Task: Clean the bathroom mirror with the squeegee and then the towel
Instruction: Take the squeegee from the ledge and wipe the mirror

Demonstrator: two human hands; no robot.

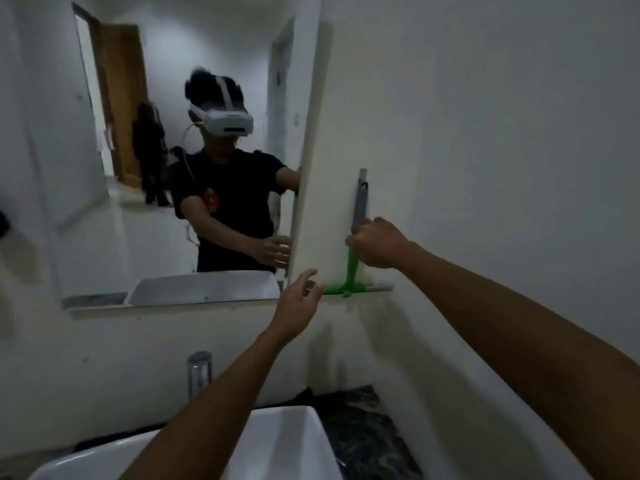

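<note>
Squeegee (353, 261) stands upright under the right hand (381, 242), which is closed around its handle where the grey upper part meets the green stem; the green blade end sits below the fist, resting on the narrow ledge (379, 289) at the foot of the wall. The left hand (298, 299) is lower and to the left of the right one, fingers spread loosely and holding nothing, close to the blade's left tip and to the mirror (156, 168) frame's bottom corner. No towel shows anywhere.

My reading is that the tool is just being taken up, and the wiping has not begun. The risks follow from that. The grip is on a thin shaft, so if the handle turns in the fist the blade could meet the glass on its corner and leave streaks or skip. Lifting it off the ledge with the blade catching the ledge's lip might jerk it loose, and a dropped squeegee would fall toward the white basin (277, 441) beneath both forearms. The open hand sits near the blade's path, so a quick swing leftward could knock into its fingers.
</note>
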